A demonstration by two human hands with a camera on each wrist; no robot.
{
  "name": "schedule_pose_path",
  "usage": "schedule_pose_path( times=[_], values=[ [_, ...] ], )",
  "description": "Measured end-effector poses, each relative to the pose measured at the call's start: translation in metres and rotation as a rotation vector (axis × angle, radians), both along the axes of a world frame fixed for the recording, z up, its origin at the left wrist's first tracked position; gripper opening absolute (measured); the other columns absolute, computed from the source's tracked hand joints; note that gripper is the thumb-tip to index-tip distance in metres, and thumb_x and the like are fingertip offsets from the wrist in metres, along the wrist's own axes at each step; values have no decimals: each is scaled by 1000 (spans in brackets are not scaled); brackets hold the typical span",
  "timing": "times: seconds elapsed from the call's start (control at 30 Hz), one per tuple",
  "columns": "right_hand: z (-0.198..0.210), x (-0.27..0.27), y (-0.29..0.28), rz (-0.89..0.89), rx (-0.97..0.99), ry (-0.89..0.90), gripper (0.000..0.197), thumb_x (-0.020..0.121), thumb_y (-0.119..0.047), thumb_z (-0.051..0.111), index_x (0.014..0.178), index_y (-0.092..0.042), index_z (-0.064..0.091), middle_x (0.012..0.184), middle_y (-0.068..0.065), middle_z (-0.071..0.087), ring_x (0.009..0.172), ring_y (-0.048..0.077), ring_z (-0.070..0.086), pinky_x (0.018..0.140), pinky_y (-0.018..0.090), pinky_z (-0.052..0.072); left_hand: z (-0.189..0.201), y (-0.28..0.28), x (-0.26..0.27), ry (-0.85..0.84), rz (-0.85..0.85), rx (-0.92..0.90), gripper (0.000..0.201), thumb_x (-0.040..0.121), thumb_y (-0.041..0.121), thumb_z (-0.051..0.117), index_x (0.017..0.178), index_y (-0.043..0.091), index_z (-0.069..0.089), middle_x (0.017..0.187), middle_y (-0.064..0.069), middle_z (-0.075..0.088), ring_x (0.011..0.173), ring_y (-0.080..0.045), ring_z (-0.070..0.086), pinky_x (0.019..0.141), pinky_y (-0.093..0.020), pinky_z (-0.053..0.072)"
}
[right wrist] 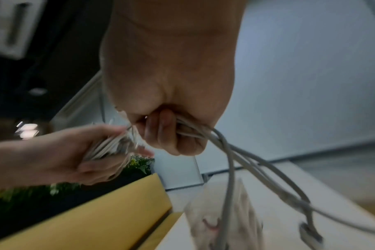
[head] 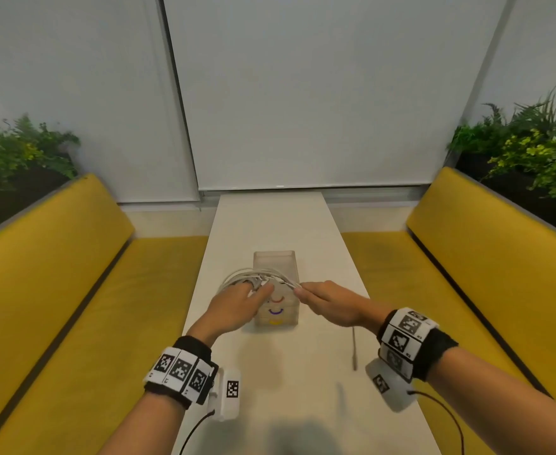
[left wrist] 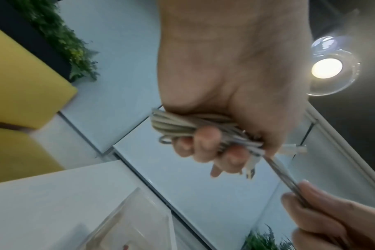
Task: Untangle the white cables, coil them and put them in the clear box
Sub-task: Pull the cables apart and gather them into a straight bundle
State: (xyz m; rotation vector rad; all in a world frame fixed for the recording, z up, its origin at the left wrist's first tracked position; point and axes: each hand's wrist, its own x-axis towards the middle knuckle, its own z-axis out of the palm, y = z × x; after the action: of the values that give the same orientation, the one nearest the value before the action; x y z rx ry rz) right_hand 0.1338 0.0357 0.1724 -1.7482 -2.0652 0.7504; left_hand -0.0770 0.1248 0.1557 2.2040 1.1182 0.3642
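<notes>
Two forearms reach in from the near edge, each w/ a black wristband carrying white square-code tags. Left hand (head: 237, 305) has its grip curled tight around one bundle of coiled white cables (left wrist: 182, 126); approx. five or six loops pass through the fist, exact count can't be told. One plug end (left wrist: 249, 170) sticks out below the fingertips (left wrist: 206, 135). Right hand (head: 331, 305) has its grip closed too, pinching several loose strands (right wrist: 235, 152) running from the same bundle; in the right wrist view these hang down past the knuckles, w/ one connector (right wrist: 309, 234) dangling at the end. Both hands sit close together, just above one clear box (head: 275, 261), which stands upright on the white counter (head: 270, 218), open at the top; coloured curved marks show through its near wall. Coil is held over the box's near-left part, not inside it. One more cable end (head: 354, 349) hangs under the right wrist. Two yellow benches (head: 56, 274) flank the counter, w/ green plants (head: 532, 146) behind each.
</notes>
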Motion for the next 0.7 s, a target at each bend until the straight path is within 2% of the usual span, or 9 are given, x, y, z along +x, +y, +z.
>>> schedule_pose_path(
  times=[0.1, 0.17, 0.27, 0.33, 0.4, 0.47, 0.57, 0.63, 0.7],
  values=[
    [-17, -21, -1, -64, 23, 312, 39, 107, -38, 27, 75, -29, 48, 66, -15, 47, 56, -3, 42, 59, 15, 35, 1, -6, 19, -357, 85, -195, 78, 77, 89, 34, 70, 15, 59, 55, 7, 54, 54, -13, 49, 56, -29, 36],
    [-25, -39, 2, -84, 46, 424, 39, 108, -32, 26, 76, -24, 47, 66, -13, 44, 53, -4, 40, 58, 13, 35, 4, -11, 34, -529, 144, -222, 86, 70, 93, 41, 74, 9, 61, 55, 0, 52, 52, -15, 48, 53, -28, 37],
    [-27, -56, 9, -157, 92, 501, 32, 108, -22, 27, 79, -22, 41, 70, -7, 41, 56, -1, 37, 60, 19, 35, 5, -17, 48, -790, 280, -312, 45, 82, 54, 73, 75, 11, 63, 61, -1, 55, 58, -13, 51, 56, -27, 42],
    [-30, -58, 12, -166, 92, 499, 25, 107, -26, 27, 89, -20, 43, 72, -8, 42, 60, 2, 37, 62, 20, 35, 5, -15, 50, -868, 316, -401, 19, 85, 34, 77, 82, 16, 70, 68, 4, 66, 63, -8, 60, 63, -26, 49],
    [-34, -61, 10, -152, 62, 543, 30, 106, -33, 27, 105, -7, 42, 71, -10, 42, 55, 0, 39, 58, 19, 36, 5, -10, 46, -904, 291, -447, 11, 87, 27, 74, 95, 19, 75, 86, 5, 73, 85, -8, 67, 79, -29, 53],
    [-35, -66, 6, -134, 5, 653, 33, 107, -32, 28, 112, -1, 38, 68, -5, 40, 50, 2, 38, 52, 19, 38, 9, -6, 42, -884, 216, -443, 7, 85, 27, 72, 91, 24, 75, 99, -1, 73, 99, -15, 66, 87, -33, 51],
    [-29, -74, -2, -97, -21, 765, 28, 108, -29, 28, 99, -6, 41, 69, 4, 38, 53, 10, 38, 53, 24, 38, 14, -5, 39, -895, 115, -448, 6, 89, 22, 67, 90, 23, 73, 82, -8, 69, 84, -16, 66, 80, -34, 48],
    [-29, -80, -7, -47, -54, 780, 30, 108, -29, 29, 89, -11, 43, 69, 6, 38, 56, 14, 38, 54, 24, 37, 18, 0, 38, -978, 153, -469, 8, 94, 18, 63, 98, 17, 69, 64, -3, 61, 69, -17, 62, 67, -31, 43],
    [-34, -84, -11, -16, -79, 723, 31, 107, -32, 31, 87, -14, 46, 74, 10, 40, 63, 19, 39, 55, 22, 38, 21, 7, 38, -1082, 134, -513, 10, 94, 19, 60, 100, 13, 66, 55, 0, 51, 61, -19, 59, 63, -33, 39]
  ],
)
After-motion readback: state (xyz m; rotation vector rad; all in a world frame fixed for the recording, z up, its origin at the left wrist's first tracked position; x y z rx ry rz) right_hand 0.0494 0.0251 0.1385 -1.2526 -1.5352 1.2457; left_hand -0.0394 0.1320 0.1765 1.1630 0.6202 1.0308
